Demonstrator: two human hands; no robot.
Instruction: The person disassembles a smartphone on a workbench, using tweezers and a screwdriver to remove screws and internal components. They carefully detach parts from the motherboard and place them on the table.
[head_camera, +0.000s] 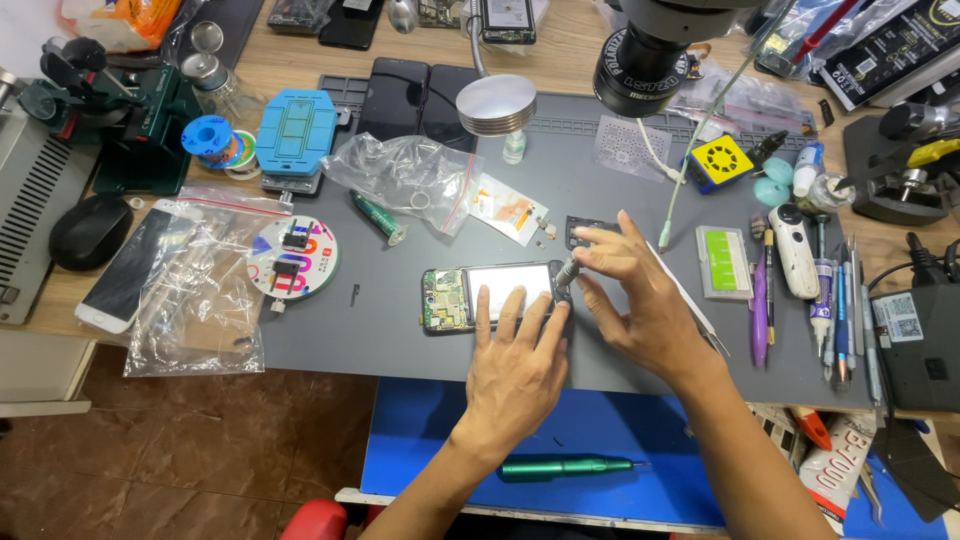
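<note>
Phone: we see the opened phone (490, 296) lying flat on the grey mat (400, 340) of the table (300, 60), circuit board showing at its left end.
Left hand (515, 365): our fingers spread flat on it, grip wide, clasping nothing.
Right hand (640, 300): grip narrow, pinching a small screwdriver (567, 272) at the phone's right end.
Nearby: green tool (565, 467) on the blue board (420, 440).

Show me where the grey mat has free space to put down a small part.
Bare grey mat lies between the round disc and the opened phone. Right of the right hand, the tools crowd it.
</note>
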